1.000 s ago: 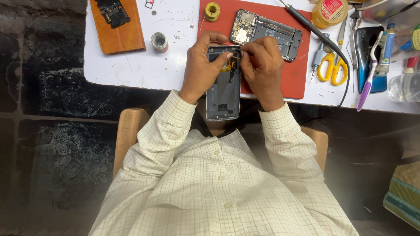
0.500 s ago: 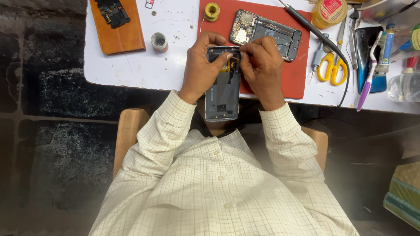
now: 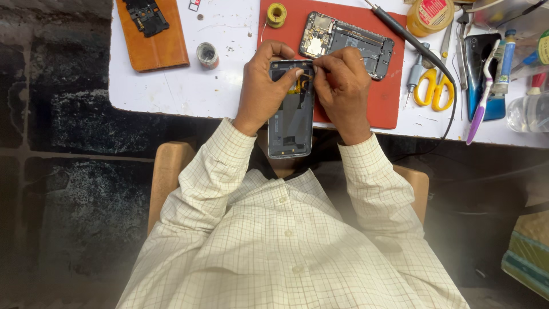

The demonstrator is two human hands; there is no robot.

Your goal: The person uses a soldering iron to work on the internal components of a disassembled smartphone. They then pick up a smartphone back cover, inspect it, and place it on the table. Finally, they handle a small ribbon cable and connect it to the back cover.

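Left hand (image 3: 264, 86) grips the phone back (image 3: 290, 111) by its left edge, thumb over the top; right hand (image 3: 343, 86) has fingers pinched on sth small at the back's upper end, too small to tell what; the back sits at the table (image 3: 171, 91) edge, lower half overhanging toward the lap. Opened phone (image 3: 349, 44) lies on the red mat (image 3: 389, 97) just beyond the hands; scissors (image 3: 432, 86) right of mat; solder reel (image 3: 277, 14) at mat's top-left corner; brown case (image 3: 151, 37) far left.
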